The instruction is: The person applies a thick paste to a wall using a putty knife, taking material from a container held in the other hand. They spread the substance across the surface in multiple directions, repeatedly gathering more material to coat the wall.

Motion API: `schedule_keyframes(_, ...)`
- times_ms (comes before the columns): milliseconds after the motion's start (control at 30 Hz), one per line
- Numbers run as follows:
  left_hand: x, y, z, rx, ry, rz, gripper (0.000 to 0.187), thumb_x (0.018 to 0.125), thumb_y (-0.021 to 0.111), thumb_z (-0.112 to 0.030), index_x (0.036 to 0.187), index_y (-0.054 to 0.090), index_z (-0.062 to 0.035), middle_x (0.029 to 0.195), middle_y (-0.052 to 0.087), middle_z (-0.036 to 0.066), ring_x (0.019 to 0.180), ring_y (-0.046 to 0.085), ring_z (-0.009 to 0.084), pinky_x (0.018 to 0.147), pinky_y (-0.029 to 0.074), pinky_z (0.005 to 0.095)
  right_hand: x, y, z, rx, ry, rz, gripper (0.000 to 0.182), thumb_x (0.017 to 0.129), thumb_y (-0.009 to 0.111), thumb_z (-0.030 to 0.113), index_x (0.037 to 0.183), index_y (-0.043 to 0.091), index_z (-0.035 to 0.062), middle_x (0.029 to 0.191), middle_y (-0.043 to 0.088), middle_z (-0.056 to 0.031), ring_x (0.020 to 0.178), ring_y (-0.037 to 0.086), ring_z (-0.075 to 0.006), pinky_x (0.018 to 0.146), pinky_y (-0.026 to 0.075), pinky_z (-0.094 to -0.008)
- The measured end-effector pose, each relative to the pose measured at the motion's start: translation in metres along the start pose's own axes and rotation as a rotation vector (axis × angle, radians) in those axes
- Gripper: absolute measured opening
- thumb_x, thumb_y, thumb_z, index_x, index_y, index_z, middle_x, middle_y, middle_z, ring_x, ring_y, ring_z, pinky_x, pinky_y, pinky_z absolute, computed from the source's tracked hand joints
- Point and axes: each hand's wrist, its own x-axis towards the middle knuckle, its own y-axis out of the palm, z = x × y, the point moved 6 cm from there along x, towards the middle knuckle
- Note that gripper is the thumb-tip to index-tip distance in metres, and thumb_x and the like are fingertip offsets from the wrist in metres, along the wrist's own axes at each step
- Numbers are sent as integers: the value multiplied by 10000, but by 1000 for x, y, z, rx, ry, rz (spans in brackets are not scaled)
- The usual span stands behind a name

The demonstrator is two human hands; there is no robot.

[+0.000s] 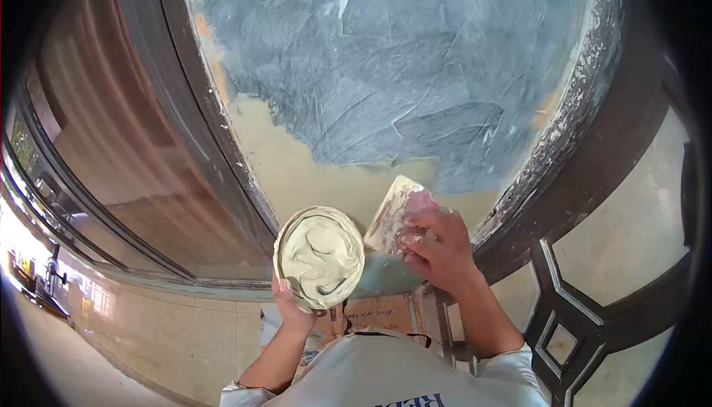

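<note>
My left hand (291, 305) holds a round tub (277, 259) from below at its near left side. Pale cream paste (320, 255) with a swirled surface fills the tub. In my right hand (439, 247) is a flat, paste-smeared spreader (393, 213), tilted, with its upper edge close to the wall panel. The panel (356, 73) is blue-grey with scratches and patches, and cream paste covers its lower part and left edge. The tub and the spreader are side by side in front of the panel's lower end.
Dark worn frame strips (593, 58) border the panel. On the left is a brown curtain (126, 133) behind a dark frame; on the right, dark door panelling (571, 288) with pale insets. Printed cardboard (386, 316) lies on the tiled floor (211, 333) below.
</note>
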Motion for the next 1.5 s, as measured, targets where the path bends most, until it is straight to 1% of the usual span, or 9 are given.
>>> schedule_keyframes(100, 0, -22, -1, 195, 34, 4, 788, 851, 521, -535, 1396, 346, 7, 1348, 469, 172, 1237, 500, 284, 997, 448, 406, 8, 4, 9, -17, -36, -27, 254, 629, 747, 155, 856, 636, 178, 1048, 584, 24, 891, 588, -190, 785, 447, -375)
schedule_keyframes(167, 1, -23, -7, 772, 113, 92, 750, 874, 502, -510, 1386, 363, 20, 1336, 484, 174, 1234, 504, 281, 993, 449, 410, 17, 9, 18, -85, -170, -85, 195, 650, 724, 158, 809, 612, 174, 1020, 581, 39, 882, 583, -175, 780, 460, -366)
schedule_keyframes(200, 4, -17, 1, -30, -57, 29, 712, 896, 478, -487, 1384, 374, 21, 1335, 495, 169, 1227, 513, 277, 1011, 434, 399, 21, 11, 17, -88, -167, -83, 195, 650, 724, 158, 809, 612, 174, 1020, 581, 39, 882, 583, -175, 780, 460, -366)
schedule_keyframes(367, 11, -39, 12, -109, -248, -68, 695, 869, 426, -494, 1366, 427, -9, 1316, 534, 164, 1191, 543, 303, 1003, 443, 406, 29, 22, 37, -111, -343, 68, 137, 673, 689, 96, 753, 591, 149, 1005, 583, 36, 879, 570, -214, 736, 474, -354)
schedule_keyframes(667, 10, -58, 19, -267, -286, -179, 648, 877, 414, -464, 1357, 445, -29, 1320, 529, 142, 1190, 535, 292, 990, 453, 409, 13, 52, 46, 225, -217, 452, 168, 684, 664, 79, 824, 627, 165, 955, 544, 31, 854, 533, -223, 744, 466, -358)
schedule_keyframes(800, 7, -60, 22, -268, -318, -235, 637, 884, 397, -451, 1353, 446, -22, 1319, 532, 145, 1194, 537, 294, 1003, 447, 409, 18, 49, 62, 341, -183, 475, 196, 693, 683, 83, 842, 633, 200, 982, 563, 63, 913, 525, -208, 782, 435, -354)
schedule_keyframes(967, -8, -55, 45, -210, -427, -150, 612, 904, 367, -440, 1339, 455, -19, 1311, 545, 143, 1192, 547, 280, 1001, 450, 402, 37, 55, 79, -153, -246, 388, 261, 683, 729, 180, 924, 663, 256, 960, 560, 92, 909, 535, -164, 799, 380, -339)
schedule_keyframes(1300, -17, -55, 43, -263, -536, -142, 670, 892, 375, -490, 1370, 428, -24, 1307, 549, 157, 1189, 550, 302, 1005, 454, 419, 51, 41, 78, -120, -287, 500, 152, 723, 666, 151, 859, 638, 212, 902, 531, 48, 846, 542, -148, 778, 376, -334)
schedule_keyframes(1500, -32, -45, 56, -290, -588, -70, 623, 916, 393, -444, 1388, 404, -37, 1370, 502, 153, 1256, 493, 284, 1069, 379, 406, 64, 37, 87, -186, -279, 327, 223, 681, 730, 245, 866, 614, 204, 883, 539, 51, 850, 548, -145, 775, 366, -328)
